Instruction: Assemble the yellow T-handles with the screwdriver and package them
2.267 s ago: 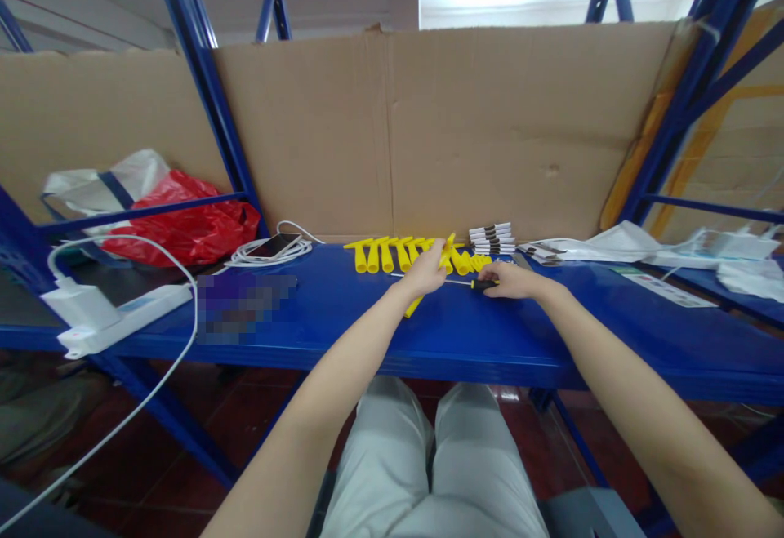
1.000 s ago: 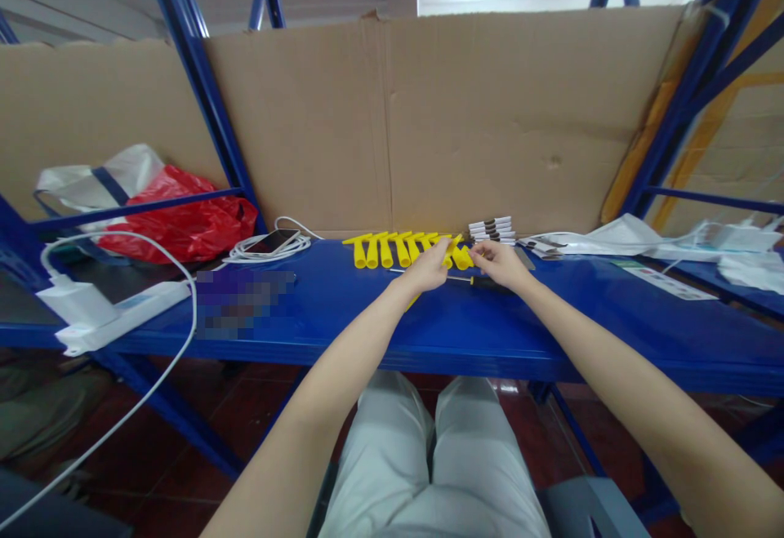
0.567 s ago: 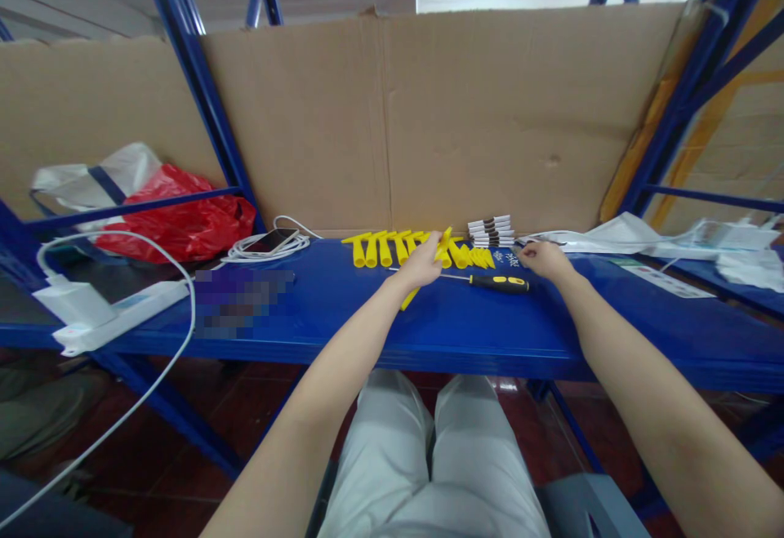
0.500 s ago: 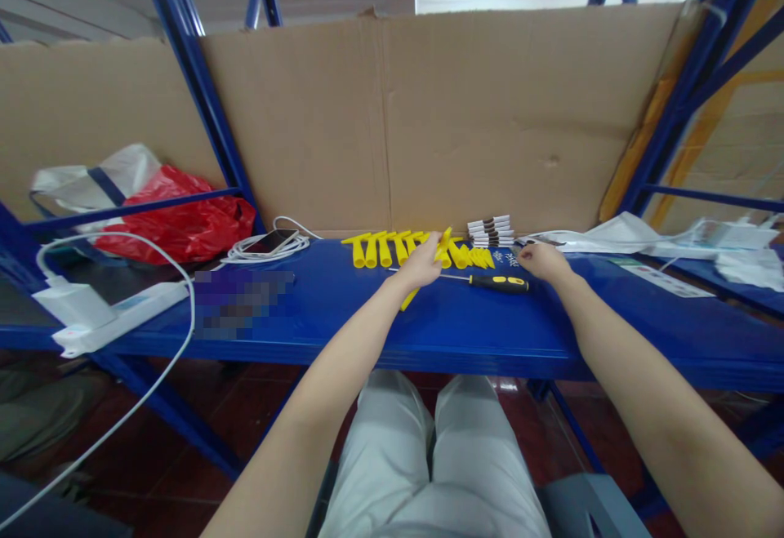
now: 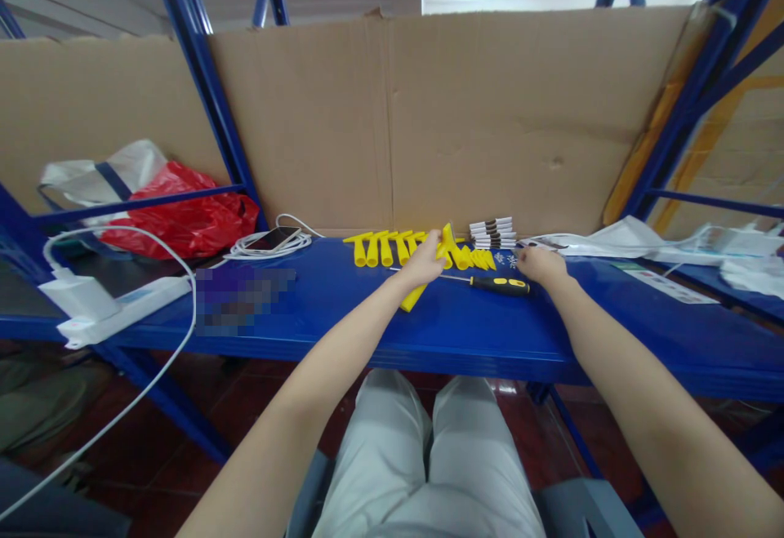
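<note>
My left hand (image 5: 425, 260) is closed around a yellow plastic tool (image 5: 415, 297), whose handle end sticks out below the palm and whose head shows above the fingers. Behind it, several yellow T-shaped pieces (image 5: 373, 251) stand in a row on the blue shelf (image 5: 331, 301). My right hand (image 5: 540, 264) is closed, with its fingertips down near some small silvery bits (image 5: 512, 260); what it pinches is too small to make out. A screwdriver (image 5: 499, 285) with a black and yellow handle lies between the hands. White-and-black pieces (image 5: 493, 233) are stacked behind it.
At the left are a white power strip (image 5: 140, 307) with a looping cable, a coiled white cable (image 5: 245, 250), a phone (image 5: 275, 238) and a red bag (image 5: 189, 207). Cardboard (image 5: 490, 122) closes the back. A printed sheet (image 5: 665, 283) and white cables lie at the right.
The yellow tool in my left hand has turned, showing more of its head and a wider handle end. My right hand has moved slightly and its fingers point more downward.
</note>
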A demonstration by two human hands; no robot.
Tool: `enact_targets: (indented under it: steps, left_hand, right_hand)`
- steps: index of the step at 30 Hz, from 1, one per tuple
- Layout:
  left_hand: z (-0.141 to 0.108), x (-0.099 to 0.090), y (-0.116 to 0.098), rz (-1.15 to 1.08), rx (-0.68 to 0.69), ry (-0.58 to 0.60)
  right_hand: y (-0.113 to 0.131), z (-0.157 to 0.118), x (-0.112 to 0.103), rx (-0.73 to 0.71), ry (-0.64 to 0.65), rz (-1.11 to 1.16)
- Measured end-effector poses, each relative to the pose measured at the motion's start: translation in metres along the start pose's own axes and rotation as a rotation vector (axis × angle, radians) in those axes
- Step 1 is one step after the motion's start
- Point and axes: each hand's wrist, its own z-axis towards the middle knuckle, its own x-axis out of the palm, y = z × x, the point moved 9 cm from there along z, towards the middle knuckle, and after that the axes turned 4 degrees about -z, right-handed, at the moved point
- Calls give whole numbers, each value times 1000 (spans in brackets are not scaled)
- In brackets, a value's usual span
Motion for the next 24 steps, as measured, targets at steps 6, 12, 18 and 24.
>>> enact_targets:
  steps: [6, 12, 18, 24]
  left_hand:
    - [9, 33, 3, -323, -243, 41]
    - [20, 82, -9, -487, -436, 194]
    - [37, 118, -15, -641, -531, 184]
    - [43, 141, -17, -639, -557, 198]
  right_hand:
    - [-23, 0, -8, 70, -93, 142]
    - [-23, 5, -1, 42, -105, 192]
    - [-17, 5, 3, -8, -51, 160]
    - [-21, 1, 2, 50, 8, 162]
